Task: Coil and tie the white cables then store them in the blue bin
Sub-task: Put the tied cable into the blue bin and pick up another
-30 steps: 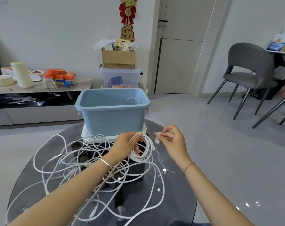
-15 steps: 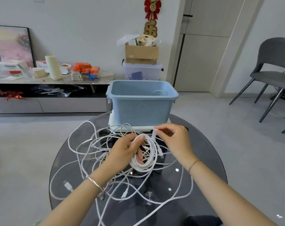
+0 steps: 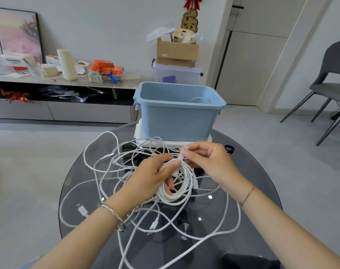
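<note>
In front of the blue bin (image 3: 177,121), the left hand (image 3: 151,177) grips a coiled white cable (image 3: 177,198), fingers through the loops to hold their shape. The right hand (image 3: 208,162) pinches its free end (image 3: 181,157), apparently for tying. Loose cables (image 3: 107,171) sprawl on the bench (image 3: 252,191).

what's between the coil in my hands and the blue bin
Head view: loose white cable loops on the glass table, then the white slab under the blue bin. The left hand holds the coil; the right hand pinches a small white piece.
</note>
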The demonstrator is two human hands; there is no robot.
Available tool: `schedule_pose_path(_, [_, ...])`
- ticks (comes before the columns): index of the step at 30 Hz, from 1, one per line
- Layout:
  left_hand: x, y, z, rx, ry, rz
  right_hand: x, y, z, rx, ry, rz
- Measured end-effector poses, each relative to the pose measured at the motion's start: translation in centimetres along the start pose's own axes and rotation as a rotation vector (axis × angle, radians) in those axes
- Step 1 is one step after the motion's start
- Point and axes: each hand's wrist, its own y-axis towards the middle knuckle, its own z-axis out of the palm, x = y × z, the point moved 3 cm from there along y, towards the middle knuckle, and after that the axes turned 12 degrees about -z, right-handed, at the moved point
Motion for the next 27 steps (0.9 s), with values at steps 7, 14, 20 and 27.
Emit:
schedule_pose_path(7, [0.4, -0.3, 0.1, -0.009, -0.090, -0.070, 0.7, -0.6, 0.5, 0.031, -0.201, -0.149])
schedule_pose_path(14, [0.1, -0.4, -0.6, -0.130, -0.130, -0.125, 1.4, -1.8, 1.5, 0.181, -0.459, -0.296])
schedule_pose_path(20, [0.1, -0.5, -0.2, -0.105, -0.102, -0.117, 1.2, -2.1, 2.0, 0.145, -0.656, -0.374])
schedule_pose_path(27, [-0.2, -0.6, -0.3, -0.018, -0.146, -0.098, 1.0, -1.9, 2.0, 0.050, -0.456, -0.348])
